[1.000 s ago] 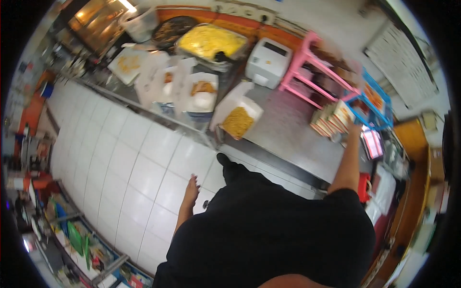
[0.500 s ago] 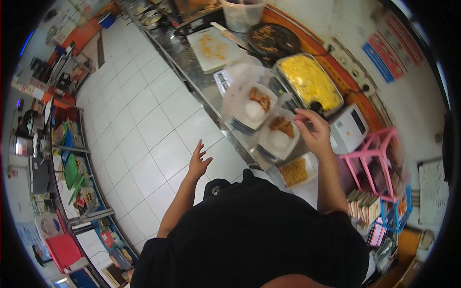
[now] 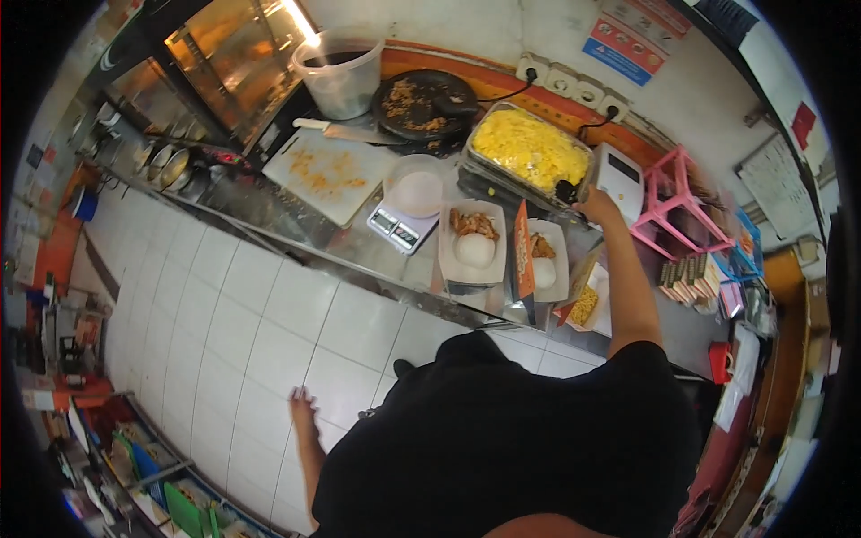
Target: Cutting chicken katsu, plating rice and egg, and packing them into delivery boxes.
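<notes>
My right hand (image 3: 596,206) reaches over the steel counter to the near corner of a metal tray of yellow food (image 3: 531,151) and closes on a black utensil handle (image 3: 565,190) there. Just left of my forearm lie two open white boxes, one (image 3: 473,244) and another (image 3: 544,260), each with a mound of rice and fried pieces. An orange card (image 3: 522,251) stands between them. My left hand (image 3: 303,408) hangs at my side over the white tiled floor, fingers loosely apart, holding nothing.
A digital scale (image 3: 400,226) carries a round white container (image 3: 418,190). Behind are a white cutting board (image 3: 330,170), a black pan (image 3: 425,103) and a clear jug (image 3: 341,76). A white device (image 3: 621,175), a pink rack (image 3: 677,202) and a box of yellow food (image 3: 587,305) sit right.
My right hand went from the pink rack to above the white boxes, then to the corner of the yellow tray. My left hand dropped lower at my side. The view swung.
</notes>
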A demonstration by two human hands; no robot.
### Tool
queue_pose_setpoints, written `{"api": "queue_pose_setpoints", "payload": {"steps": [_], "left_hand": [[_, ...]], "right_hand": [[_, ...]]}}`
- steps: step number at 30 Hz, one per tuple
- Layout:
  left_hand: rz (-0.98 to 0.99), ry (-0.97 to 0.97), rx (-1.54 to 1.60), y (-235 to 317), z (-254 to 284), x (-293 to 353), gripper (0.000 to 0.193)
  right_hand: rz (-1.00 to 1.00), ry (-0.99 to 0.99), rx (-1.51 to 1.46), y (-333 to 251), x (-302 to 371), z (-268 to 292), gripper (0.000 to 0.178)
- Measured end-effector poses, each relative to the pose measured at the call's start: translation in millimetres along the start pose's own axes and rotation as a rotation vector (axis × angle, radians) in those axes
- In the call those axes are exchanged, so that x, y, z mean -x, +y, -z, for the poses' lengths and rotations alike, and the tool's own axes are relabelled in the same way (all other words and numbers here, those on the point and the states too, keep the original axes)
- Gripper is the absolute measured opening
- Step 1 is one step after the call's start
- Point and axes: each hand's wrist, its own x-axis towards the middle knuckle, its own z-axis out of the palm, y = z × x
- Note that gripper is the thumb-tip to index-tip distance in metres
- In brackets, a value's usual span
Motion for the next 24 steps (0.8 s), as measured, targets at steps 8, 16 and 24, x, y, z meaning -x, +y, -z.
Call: {"api": "queue_pose_setpoints", "payload": {"steps": [8, 16, 24], "left_hand": [[-0.543, -0.231, -0.034, 233.3, -102.8, -26.7, 0.050], [-1.131, -0.789, -0.157, 328.5, -311.2, 113.8, 0.037], [-1.575, -1.022, -0.831, 338.4, -533.7, 145.6, 0.056]], "right_hand": [[-0.054, 0.080, -0.218, -43.2, 32.9, -1.1, 0.060], [-0.029, -0.163, -0.565, 5.9, 17.9, -3.3, 0.037], [0.061, 0.071, -0.314, -7.6, 1.7, 10.0, 0.052]]}}
